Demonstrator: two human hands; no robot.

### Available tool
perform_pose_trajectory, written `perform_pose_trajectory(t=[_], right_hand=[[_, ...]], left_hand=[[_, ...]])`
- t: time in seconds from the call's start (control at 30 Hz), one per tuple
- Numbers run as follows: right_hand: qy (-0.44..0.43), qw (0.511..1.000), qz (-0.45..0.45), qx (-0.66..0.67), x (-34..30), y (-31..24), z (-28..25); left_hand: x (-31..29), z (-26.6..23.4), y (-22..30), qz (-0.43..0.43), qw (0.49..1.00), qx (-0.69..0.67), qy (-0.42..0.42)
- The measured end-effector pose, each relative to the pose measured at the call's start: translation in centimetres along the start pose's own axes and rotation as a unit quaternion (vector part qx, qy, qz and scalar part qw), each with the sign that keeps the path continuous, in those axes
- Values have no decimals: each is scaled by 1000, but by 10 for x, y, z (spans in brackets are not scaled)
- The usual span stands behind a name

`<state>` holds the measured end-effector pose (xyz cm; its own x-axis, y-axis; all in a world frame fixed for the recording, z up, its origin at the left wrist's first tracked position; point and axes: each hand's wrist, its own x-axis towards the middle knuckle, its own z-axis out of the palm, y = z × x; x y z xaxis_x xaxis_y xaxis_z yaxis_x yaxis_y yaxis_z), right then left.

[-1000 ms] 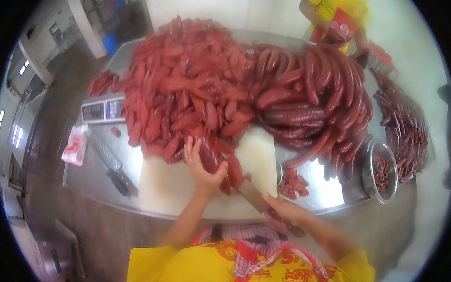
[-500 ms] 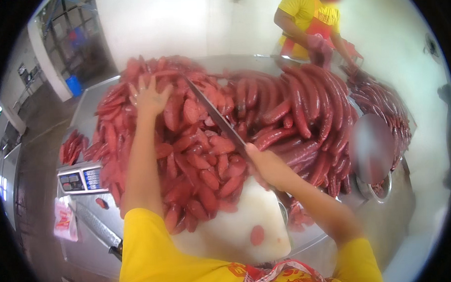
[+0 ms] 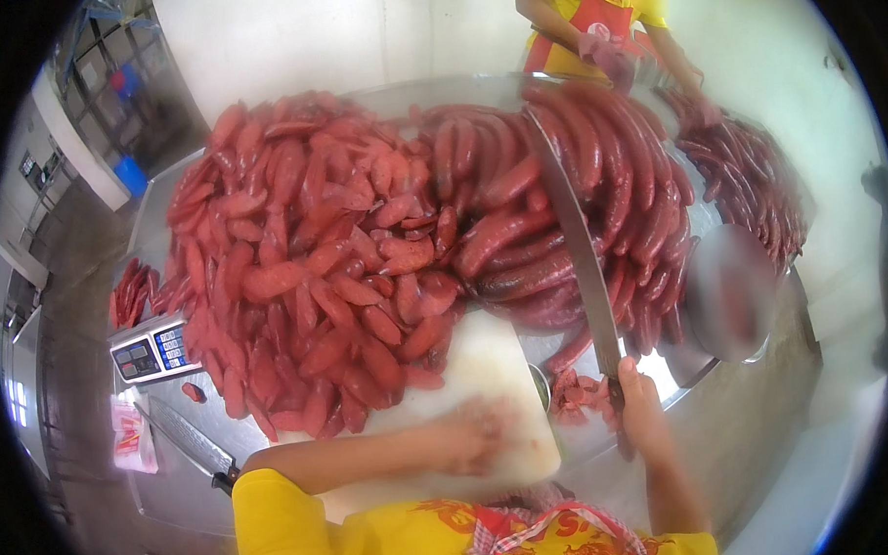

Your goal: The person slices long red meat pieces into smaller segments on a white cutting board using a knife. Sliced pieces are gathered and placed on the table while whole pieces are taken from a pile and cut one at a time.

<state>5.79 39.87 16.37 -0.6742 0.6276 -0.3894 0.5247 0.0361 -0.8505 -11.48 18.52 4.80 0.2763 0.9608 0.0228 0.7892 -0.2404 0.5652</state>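
Observation:
My right hand [image 3: 642,408] is closed round the handle of a long knife [image 3: 582,248], its blade slanting up and away over whole red sausages [image 3: 611,164]. Low over the white cutting board [image 3: 501,364], my left hand [image 3: 477,435] is smeared by motion. Its fingers do not show clearly, nor whether anything is in them. A big heap of cut sausage pieces [image 3: 317,272] lies beyond my left forearm and covers part of the board. Small sausage scraps [image 3: 575,395] sit right of the board, beside the knife handle.
A scale [image 3: 153,351], a second knife [image 3: 186,438] and a plastic bag [image 3: 134,437] are at the left edge of the metal table. Thinner sausages [image 3: 749,189] and a metal bowl [image 3: 728,297] stand right. Across the table, a co-worker's gloved hand [image 3: 608,58] shows.
My left hand has come from the far side of the heap back to the board. My right hand has moved right and nearer with the knife. The loose slice on the board no longer shows.

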Motion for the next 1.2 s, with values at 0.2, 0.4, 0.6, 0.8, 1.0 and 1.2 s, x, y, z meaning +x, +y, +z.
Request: perform_pose_trajectory(t=[0.2, 0.4, 0.6, 0.8, 1.0, 1.2], right_hand=[[-24, 999, 20, 39, -14, 24, -5], [-20, 999, -18, 32, -22, 27, -14], [-8, 998, 4, 57, -14, 34, -10], [3, 997, 45, 66, 1, 36, 0], [-6, 985, 72, 154, 13, 48, 4], [7, 974, 118, 193, 15, 58, 7]], left_hand=[[4, 22, -37, -9, 991, 131, 4], [9, -122, -72, -142, 910, 253, 297], [52, -197, -157, -312, 892, 292, 146], [125, -220, -330, -350, 810, 117, 456], [165, -231, -434, -487, 739, -101, 453], [153, -239, -433, -303, 698, -426, 490]])
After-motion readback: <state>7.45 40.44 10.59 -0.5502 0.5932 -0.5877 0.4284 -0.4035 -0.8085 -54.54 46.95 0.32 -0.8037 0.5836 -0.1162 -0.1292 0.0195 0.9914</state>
